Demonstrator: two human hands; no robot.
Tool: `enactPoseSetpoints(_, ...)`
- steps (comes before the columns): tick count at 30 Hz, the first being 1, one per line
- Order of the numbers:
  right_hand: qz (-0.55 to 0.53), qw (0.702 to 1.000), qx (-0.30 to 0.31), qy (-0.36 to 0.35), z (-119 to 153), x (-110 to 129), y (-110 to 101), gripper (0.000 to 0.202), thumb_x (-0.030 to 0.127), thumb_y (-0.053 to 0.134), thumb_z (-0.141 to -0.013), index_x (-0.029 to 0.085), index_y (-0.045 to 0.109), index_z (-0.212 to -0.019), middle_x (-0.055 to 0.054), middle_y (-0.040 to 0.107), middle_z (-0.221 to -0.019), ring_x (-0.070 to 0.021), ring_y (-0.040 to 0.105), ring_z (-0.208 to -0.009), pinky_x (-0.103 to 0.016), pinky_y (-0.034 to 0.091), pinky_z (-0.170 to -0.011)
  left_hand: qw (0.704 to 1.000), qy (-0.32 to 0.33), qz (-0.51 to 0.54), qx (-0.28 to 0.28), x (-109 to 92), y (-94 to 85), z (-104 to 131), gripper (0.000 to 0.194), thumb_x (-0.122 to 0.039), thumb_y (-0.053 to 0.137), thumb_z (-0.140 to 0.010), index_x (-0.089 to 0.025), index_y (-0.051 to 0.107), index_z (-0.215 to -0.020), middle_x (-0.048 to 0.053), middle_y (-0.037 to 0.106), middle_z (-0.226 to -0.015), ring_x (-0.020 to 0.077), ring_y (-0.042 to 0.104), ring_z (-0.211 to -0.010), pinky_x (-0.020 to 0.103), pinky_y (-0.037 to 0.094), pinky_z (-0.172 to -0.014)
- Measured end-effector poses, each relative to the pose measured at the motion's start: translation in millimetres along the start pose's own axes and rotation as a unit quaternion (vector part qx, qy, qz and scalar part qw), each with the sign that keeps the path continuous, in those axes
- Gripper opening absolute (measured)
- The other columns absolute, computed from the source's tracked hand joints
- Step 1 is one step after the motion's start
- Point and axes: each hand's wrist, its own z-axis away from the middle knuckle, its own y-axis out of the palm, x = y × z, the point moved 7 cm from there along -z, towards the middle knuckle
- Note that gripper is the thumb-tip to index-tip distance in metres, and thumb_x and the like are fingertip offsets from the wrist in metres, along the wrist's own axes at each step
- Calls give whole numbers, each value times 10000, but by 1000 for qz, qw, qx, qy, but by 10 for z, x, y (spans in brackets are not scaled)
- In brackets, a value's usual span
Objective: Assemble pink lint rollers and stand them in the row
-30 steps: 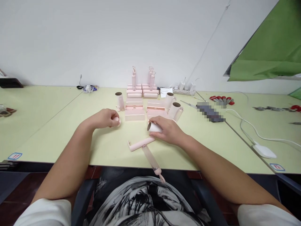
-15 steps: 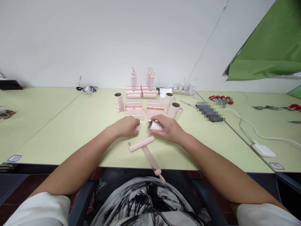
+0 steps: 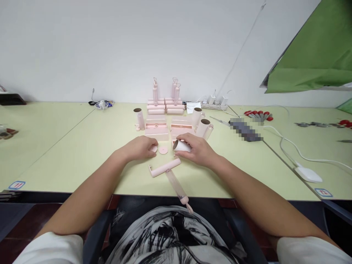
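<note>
Right-hand fingers hold white tube; label reads "11".

Pink disc on yellow-green table

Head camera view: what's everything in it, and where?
Rolls: four, white, three standing mid-table, one held
Discs: two, pink, by left hand
Clear-handled frame: one, pink, front
Open cases: at least two, pink, middle
Stacked parts: too crowded to count, pink, near wall
Red-ended tools: several, red and grey, right
Cables: several, white, both sides
Labels: two, blue-edged, front corners
Cloth: one, green, upper right
Pixelated patch: one, dark, right
Tabletop: pale yellow, throughout
Wall: one, white, back
Left hand: one, on disc
Right hand: one, on roll
</note>
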Motion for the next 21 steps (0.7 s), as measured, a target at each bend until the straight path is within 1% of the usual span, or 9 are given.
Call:
enactPoseSetpoints(3,-16,1000,-18,-18,-6,48,-32,437,450,685,-849,223,588,-1210,-115,687,-1148,-267,665,-1050,-407,554,-869,1000,6,-6,0,-25,24,-2,315,-324,602,-773,-209,700,-1049,58,725,-944,215,644,-794,283,442,-693)
enactPoseSetpoints(5,-28,998,-39,-27,-5,82,-61,433,460,670,-863,231,575,-1217,-111,685,-1153,-260,659,-1062,-408,547,-891,999,19,2,-41,-69,-29,8,358,-356,601,-807,-202,684,-1119,71,724,-1015,213,649,-813,290,457,-719)
enactPoseSetpoints(7,-37,997,-61,-28,3,109,-81,449,488,660,-866,238,560,-1225,-107,683,-1154,-252,658,-1058,-401,545,-893,993,44,42,-101,-165,-123,41,380,-386,590,-846,-203,663,-1170,66,718,-1044,181,641,-769,279,464,-710)
enactPoseSetpoints(9,-51,995,-77,-24,18,125,-82,476,517,655,-862,238,547,-1232,-102,685,-1134,-239,667,-1012,-381,551,-863,981,93,101,-134,-324,-196,88,360,-405,585,-874,-208,662,-1167,42,716,-970,139,612,-690,250,456,-662)
enactPoseSetpoints(11,-72,994,-84,-17,34,128,-64,489,532,647,-863,231,540,-1235,-95,689,-1097,-220,675,-944,-359,556,-822,969,158,138,-131,-517,-218,131,323,-421,596,-885,-204,678,-1111,22,700,-858,119,587,-654,228,438,-630)
enactPoseSetpoints(13,-98,991,-86,-2,48,105,-36,492,546,633,-868,229,537,-1232,-88,690,-1065,-206,673,-894,-348,556,-791,962,201,133,-129,-660,-219,163,284,-426,584,-903,-197,693,-1032,16,679,-790,118,581,-658,226,428,-638)
enactPoseSetpoints(16,-143,985,-89,26,65,58,11,515,578,631,-857,231,533,-1226,-80,679,-1047,-200,661,-871,-346,551,-765,962,206,95,-150,-718,-207,179,249,-379,532,-942,-199,702,-972,17,669,-764,119,584,-665,235,424,-668)
enactPoseSetpoints(19,-185,978,-90,24,72,78,53,523,563,651,-850,229,525,-1232,-71,666,-1021,-190,644,-853,-341,541,-751,966,196,76,-152,-711,-183,212,226,-328,513,-949,-202,700,-940,13,670,-759,117,587,-660,233,421,-670)
enactPoseSetpoints(21,-211,973,-92,21,70,110,67,502,538,642,-867,230,516,-1243,-75,655,-1042,-188,632,-876,-343,537,-768,965,189,71,-165,-690,-228,274,223,-313,505,-947,-197,691,-914,10,668,-750,116,584,-658,230,417,-659)
